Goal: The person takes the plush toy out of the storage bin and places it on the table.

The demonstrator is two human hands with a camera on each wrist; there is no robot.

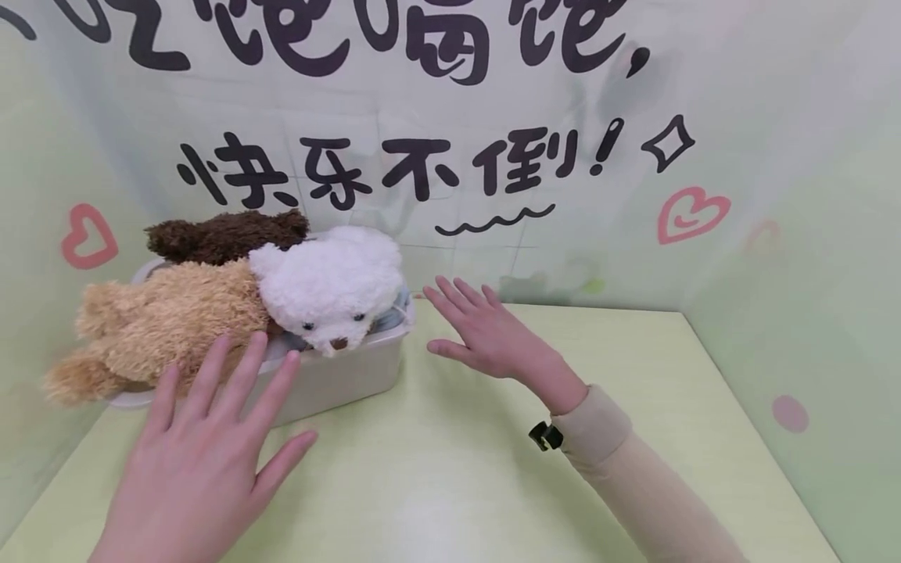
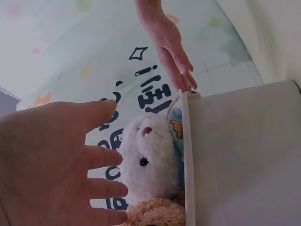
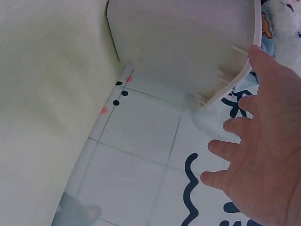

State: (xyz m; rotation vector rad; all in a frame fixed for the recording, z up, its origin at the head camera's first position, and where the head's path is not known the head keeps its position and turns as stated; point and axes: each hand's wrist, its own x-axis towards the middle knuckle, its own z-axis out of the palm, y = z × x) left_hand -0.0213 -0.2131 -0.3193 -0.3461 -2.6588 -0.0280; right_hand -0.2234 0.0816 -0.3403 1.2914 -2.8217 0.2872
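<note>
A pale plastic bin (image 1: 338,383) stands at the back left of the table, with plush toys heaped in it. On top lie a white plush bear (image 1: 327,285), a light brown plush toy (image 1: 183,320) and a dark brown plush toy (image 1: 228,237). My left hand (image 1: 204,453), fingers spread, is in front of the bin near the light brown toy and holds nothing. Just off the bin's right end is my right hand (image 1: 486,332), its fingers extended and palm empty. In the right wrist view its thumb overlaps the bin rim (image 3: 257,28); I cannot tell whether they touch.
The light green tabletop (image 1: 436,461) reaches forward and to the right of the bin. Behind it rises a printed backdrop (image 1: 422,102) with black lettering and pink hearts. A pale side panel (image 1: 802,313) borders the table's right edge.
</note>
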